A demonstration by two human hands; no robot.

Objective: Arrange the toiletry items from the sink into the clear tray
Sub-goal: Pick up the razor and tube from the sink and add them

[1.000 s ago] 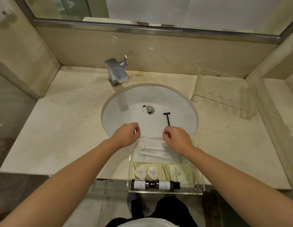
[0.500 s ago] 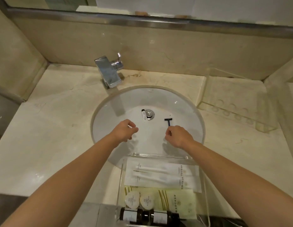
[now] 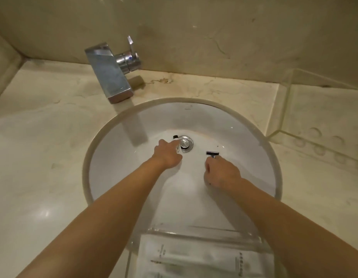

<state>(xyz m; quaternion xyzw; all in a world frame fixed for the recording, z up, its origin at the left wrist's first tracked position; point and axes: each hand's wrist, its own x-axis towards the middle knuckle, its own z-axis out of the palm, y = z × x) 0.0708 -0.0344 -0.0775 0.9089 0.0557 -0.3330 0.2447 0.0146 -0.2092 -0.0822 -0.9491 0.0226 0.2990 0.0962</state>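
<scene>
Both my hands are down in the white sink (image 3: pixel 244 137). My left hand (image 3: pixel 167 155) lies over a small white tube with a black cap (image 3: pixel 176 139) beside the drain, its fingers on the tube. My right hand (image 3: pixel 221 172) closes around the handle of a black razor (image 3: pixel 212 153), whose head sticks out past my fingers. The clear tray (image 3: pixel 194 234) sits at the near sink edge and holds white sachets (image 3: pixel 204 259).
A chrome faucet (image 3: pixel 112 77) overhangs the sink at the back left. The drain plug (image 3: pixel 185 143) is right of the tube. A second clear holder (image 3: pixel 322 125) stands on the marble counter at the right. Marble wall runs behind.
Both hands moved forward from the tray into the sink. The left reached the tube by the drain; the right closed on the razor handle. The camera tilted down and closer.
</scene>
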